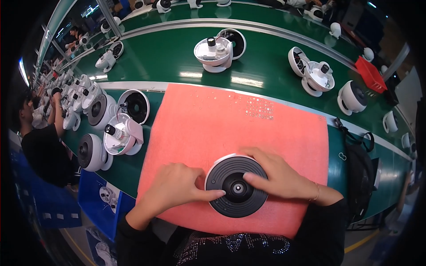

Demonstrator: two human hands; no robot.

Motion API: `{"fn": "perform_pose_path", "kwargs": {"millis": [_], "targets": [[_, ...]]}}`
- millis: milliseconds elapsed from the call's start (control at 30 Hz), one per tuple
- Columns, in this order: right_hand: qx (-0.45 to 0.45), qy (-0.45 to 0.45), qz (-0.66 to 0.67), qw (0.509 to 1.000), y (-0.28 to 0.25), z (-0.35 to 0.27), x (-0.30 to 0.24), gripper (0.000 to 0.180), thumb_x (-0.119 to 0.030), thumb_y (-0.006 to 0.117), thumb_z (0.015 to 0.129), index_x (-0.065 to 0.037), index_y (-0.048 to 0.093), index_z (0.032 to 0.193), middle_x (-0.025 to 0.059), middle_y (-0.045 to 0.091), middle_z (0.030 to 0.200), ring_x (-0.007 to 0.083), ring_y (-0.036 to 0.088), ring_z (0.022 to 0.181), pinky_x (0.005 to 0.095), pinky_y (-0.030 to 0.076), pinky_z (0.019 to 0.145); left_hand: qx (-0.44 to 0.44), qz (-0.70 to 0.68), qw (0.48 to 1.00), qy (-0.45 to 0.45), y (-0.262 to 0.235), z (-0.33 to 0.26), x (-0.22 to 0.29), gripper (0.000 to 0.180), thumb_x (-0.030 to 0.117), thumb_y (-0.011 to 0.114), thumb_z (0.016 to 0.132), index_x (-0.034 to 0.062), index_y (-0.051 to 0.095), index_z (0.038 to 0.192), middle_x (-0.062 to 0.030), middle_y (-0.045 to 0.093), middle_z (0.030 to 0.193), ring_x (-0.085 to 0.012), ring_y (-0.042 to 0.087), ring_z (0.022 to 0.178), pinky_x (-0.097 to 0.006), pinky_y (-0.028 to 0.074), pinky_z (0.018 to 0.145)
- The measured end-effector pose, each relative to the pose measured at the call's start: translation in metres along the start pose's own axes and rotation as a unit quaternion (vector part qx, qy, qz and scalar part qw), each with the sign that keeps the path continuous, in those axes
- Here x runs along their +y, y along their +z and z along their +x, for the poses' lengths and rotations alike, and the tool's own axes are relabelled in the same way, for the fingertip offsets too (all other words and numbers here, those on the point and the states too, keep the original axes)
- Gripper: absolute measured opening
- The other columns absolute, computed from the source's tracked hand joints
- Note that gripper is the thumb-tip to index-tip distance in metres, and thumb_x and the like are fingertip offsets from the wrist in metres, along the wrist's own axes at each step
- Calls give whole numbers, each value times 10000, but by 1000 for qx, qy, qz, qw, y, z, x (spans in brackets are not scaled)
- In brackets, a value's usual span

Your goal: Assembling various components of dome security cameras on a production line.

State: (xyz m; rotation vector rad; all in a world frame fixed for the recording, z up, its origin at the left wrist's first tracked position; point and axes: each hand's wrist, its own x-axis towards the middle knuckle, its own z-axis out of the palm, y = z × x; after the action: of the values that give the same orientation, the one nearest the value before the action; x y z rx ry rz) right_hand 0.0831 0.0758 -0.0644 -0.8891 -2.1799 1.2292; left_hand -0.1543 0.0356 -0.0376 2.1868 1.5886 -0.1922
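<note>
Closest to the camera is the black shirt (pixel 222 257), with glittering stones set in lettering across its front. Just beyond it, both hands hold a round unit (pixel 235 204) over the near part of a pink foam mat (pixel 191 133), which covers much of the green worktop (pixel 124 173). The left hand (pixel 179 186) lays its thumb on the dark ringed face, the fingers curled at the left rim; the right hand (pixel 284 177) spans the right rim, thumb close to the central lens (pixel 238 189). Its far fingers are blurred and the unit's underside is hidden, so I cannot tell whether the unit bears on the mat.

The step in hand looks like seating or checking that dark front. The next move, I judge, calls for even pressure around the rim, with thumbs clear of the lens. Small metal screws (pixel 259 108) lie in rows on the far part of the mat, and an opened white housing (pixel 120 137) stands left of it.

As for writing, the shirt's lettering stands out most; the unit's face shows none that is legible. Pale patches (pixel 46 216) on the blue bin at lower left are too small to read.
</note>
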Motion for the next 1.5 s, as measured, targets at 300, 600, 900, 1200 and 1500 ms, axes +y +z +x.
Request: {"fn": "perform_pose_path", "kwargs": {"millis": [300, 600, 900, 1200, 1500], "targets": [[103, -71, 32, 992, 5, 5, -17, 724, -371, 778, 654, 8, 337, 1085, 218, 518, 1044, 306, 567, 984, 367, 461, 821, 209, -428, 869, 138, 15, -7, 22, 820, 156, 771, 642, -63, 345, 1308, -193, 564, 1117, -248, 573, 1030, -347, 485, 853], [193, -178, 28, 965, -10, 48, -14, 770, -394, 813, 577, -12, 364, 1073, 208, 585, 998, 317, 606, 945, 369, 480, 805, 289, -342, 882, 147, -18, 7, 7, 854, 216, 782, 605, -77, 368, 1292, -191, 561, 1144, -241, 575, 1026, -370, 514, 791], [307, -267, -74, 910, 12, 85, -45, 948, -297, 741, 653, -1, 179, 1356, 272, 346, 1286, 406, 494, 1085, 410, 461, 868, 372, -771, 484, 178, -26, 69, -7, 712, 594, 437, 821, 138, 300, 1351, -91, 358, 1360, -285, 380, 1231, -449, 329, 1013], [310, -239, 13, 920, 18, 129, -17, 943, -307, 762, 648, -38, 226, 1375, 250, 437, 1261, 352, 521, 1091, 406, 465, 880, 414, -759, 469, 181, -34, 113, -33, 683, 625, 398, 816, 147, 374, 1303, -79, 423, 1306, -269, 440, 1177, -427, 393, 967], [515, -67, 412, 748, -119, 79, 80, 228, -164, 563, 840, -43, 527, 1029, 65, 533, 828, 165, 554, 635, 320, 514, 618, 260, -818, 513, 7, -77, 155, -87, 625, 507, 509, 842, 157, 334, 1329, -86, 304, 1382, -321, 293, 1272, -521, 294, 1017]]}}
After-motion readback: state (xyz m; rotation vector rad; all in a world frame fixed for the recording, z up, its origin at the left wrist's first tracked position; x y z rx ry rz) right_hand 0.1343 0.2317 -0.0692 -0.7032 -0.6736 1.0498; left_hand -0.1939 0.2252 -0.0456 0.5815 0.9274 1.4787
